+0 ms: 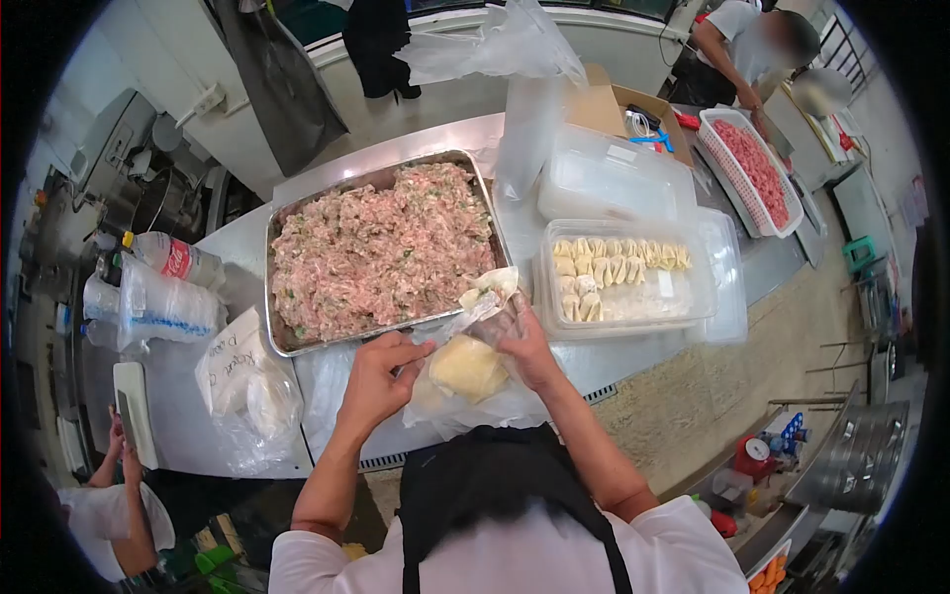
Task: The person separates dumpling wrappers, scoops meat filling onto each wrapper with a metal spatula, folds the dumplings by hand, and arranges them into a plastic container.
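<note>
My right hand (526,345) has its fingers closed round a pale dumpling wrapper (492,285) with some filling on it, held over the near right corner of the meat tray. To its left, my left hand (381,381) is closed in a pinch; a thin, pale strip reaches from its fingertips toward the wrapper, too unclear to name. Between and below both hands lies a yellowish stack of wrappers (468,368) in a clear plastic bag (435,404). Beyond them, minced meat with green bits (381,247) fills a metal tray (280,342).
A clear container (643,315) at right holds rows of folded dumplings (616,259). Behind it are a lidded plastic box (614,183) and a cardboard box (648,99). Bottles (178,259) and a marked bag (242,361) stand left. Co-workers (742,49) handle things at both sides.
</note>
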Motion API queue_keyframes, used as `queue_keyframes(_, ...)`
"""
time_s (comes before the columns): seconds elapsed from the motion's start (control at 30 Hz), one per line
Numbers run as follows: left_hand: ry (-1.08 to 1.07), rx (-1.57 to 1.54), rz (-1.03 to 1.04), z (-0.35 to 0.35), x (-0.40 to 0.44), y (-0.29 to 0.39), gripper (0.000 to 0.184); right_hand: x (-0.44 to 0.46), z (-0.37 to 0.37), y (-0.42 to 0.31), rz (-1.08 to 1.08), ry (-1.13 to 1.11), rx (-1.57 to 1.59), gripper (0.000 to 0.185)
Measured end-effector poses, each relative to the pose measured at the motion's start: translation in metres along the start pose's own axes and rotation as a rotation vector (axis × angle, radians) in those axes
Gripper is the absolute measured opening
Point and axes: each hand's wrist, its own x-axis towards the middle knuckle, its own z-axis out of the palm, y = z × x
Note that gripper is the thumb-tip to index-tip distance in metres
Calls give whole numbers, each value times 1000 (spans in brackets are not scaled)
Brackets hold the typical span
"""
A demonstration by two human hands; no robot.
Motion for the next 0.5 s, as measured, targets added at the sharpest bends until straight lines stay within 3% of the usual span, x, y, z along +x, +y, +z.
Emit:
queue_keyframes(0.07, -52, 30, 2, -6, -3, 4, 26, 0, -4, 3, -65, 102, -627, 68)
queue_keyframes(0.1, -101, 57, -2, -10, -3, 9, 28, 1, 0, 0, -69, 102, -626, 68)
queue_keyframes(0.17, -179, 150, 22, -16, -4, 19, 29, -1, 8, -4, -329, 69, -1276, 57)
queue_keyframes(0.2, -255, 240, 50, -19, -4, 24, 30, 2, 1, -1, -445, 27, -1386, 42)
queue_keyframes(0.23, -263, 236, 61, -26, -3, 27, 30, 5, -7, 2, -450, 41, -1390, 42)
queue_keyframes(0.33, 91, 8, 53, -60, -8, 23, 32, 5, -15, -8, -608, 37, -1473, 34)
queue_keyframes(0.4, 189, -43, 67, -70, -9, 18, 33, -1, 0, -37, 145, 70, -604, 22)
queue_keyframes(0.5, 192, -149, -18, -65, -10, 12, 34, -12, 8, -70, -36, 86, -448, 24)
